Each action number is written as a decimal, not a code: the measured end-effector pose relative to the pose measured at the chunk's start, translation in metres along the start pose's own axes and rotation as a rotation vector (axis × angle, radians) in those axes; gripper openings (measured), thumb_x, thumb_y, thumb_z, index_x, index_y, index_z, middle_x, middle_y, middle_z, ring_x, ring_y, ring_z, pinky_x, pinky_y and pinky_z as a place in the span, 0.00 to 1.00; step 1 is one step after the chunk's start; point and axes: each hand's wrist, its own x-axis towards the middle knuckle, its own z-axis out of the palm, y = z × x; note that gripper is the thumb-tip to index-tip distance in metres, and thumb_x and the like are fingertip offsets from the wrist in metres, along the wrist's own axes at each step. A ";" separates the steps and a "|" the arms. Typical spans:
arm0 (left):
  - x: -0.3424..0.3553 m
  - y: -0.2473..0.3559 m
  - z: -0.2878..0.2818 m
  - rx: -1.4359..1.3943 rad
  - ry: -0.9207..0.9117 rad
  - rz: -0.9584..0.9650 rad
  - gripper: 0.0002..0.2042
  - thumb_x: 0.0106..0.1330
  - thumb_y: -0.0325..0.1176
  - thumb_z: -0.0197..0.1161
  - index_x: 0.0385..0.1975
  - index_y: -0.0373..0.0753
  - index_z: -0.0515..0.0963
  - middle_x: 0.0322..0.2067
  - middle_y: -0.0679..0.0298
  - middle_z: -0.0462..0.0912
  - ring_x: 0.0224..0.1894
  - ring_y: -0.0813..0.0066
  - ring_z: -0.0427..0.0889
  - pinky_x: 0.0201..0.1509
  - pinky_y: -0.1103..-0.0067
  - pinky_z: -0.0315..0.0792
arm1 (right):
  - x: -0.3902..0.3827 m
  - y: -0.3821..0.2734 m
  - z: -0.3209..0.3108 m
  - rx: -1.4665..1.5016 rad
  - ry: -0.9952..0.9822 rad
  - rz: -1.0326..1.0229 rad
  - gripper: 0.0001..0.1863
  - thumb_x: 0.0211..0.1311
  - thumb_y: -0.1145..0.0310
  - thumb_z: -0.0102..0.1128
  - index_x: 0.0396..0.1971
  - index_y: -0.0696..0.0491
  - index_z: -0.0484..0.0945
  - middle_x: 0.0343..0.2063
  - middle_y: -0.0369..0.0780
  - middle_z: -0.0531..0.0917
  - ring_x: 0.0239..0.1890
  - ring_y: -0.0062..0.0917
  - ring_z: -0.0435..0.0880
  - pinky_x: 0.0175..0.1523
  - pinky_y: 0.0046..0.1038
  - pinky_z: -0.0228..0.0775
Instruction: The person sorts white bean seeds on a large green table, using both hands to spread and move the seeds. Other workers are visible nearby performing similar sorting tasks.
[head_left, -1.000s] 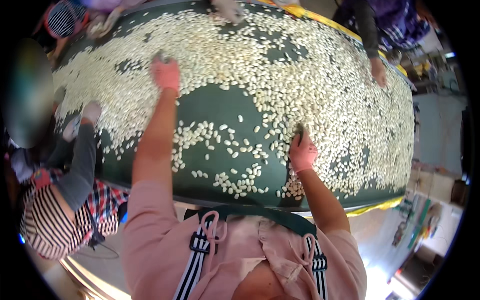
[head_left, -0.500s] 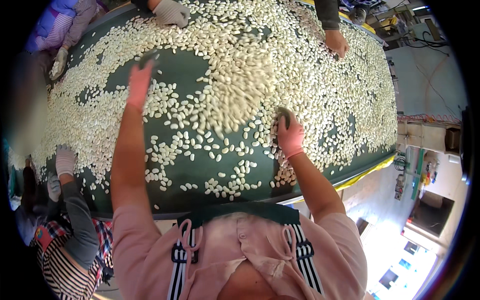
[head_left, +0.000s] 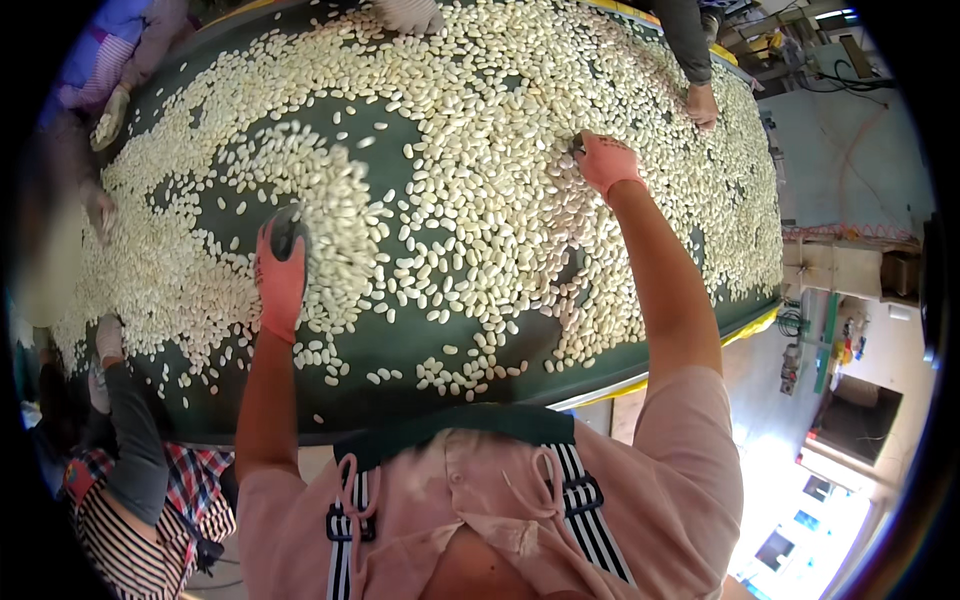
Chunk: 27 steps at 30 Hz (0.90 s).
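White beans [head_left: 500, 190] lie loose over a dark green table [head_left: 400, 345]. My left hand [head_left: 281, 268], in a pink glove with a dark palm, rests cupped on the table left of centre, thumb and fingers apart. Against its right side a heap of beans is blurred by motion. My right hand [head_left: 610, 165], gloved the same way, is farther out and to the right, among the dense beans. Its fingers are curled inward with the dark tips down; whatever lies under them is hidden.
Co-workers' hands are at the same table: a gloved hand [head_left: 410, 14] at the far edge, a bare hand [head_left: 702, 106] at far right, and a gloved hand [head_left: 110, 340] at near left. A yellow strip [head_left: 752, 326] runs along the right edge.
My left hand has come nearer, and beans now heap beside it. My right hand has moved farther out and slightly right. The blurred heap in the middle has spread out.
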 end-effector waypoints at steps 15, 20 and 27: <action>-0.012 -0.004 0.006 0.633 0.119 0.276 0.21 0.59 0.37 0.64 0.52 0.38 0.76 0.54 0.52 0.73 0.56 0.50 0.71 0.60 0.62 0.67 | -0.023 -0.035 0.014 0.091 -0.147 0.279 0.24 0.69 0.57 0.43 0.54 0.61 0.73 0.56 0.53 0.77 0.59 0.46 0.76 0.64 0.41 0.66; -0.016 0.001 0.005 0.693 0.085 0.210 0.24 0.59 0.42 0.64 0.54 0.38 0.75 0.56 0.51 0.73 0.58 0.51 0.71 0.62 0.63 0.67 | -0.031 -0.007 0.058 0.154 -0.133 0.302 0.26 0.68 0.60 0.42 0.58 0.62 0.68 0.53 0.54 0.79 0.57 0.50 0.77 0.63 0.43 0.67; -0.022 0.001 0.009 0.625 0.093 0.092 0.28 0.61 0.45 0.62 0.59 0.37 0.71 0.59 0.49 0.69 0.61 0.49 0.68 0.66 0.63 0.64 | -0.065 -0.034 0.067 0.938 0.057 0.247 0.21 0.62 0.62 0.56 0.51 0.61 0.73 0.32 0.41 0.82 0.27 0.28 0.80 0.31 0.28 0.73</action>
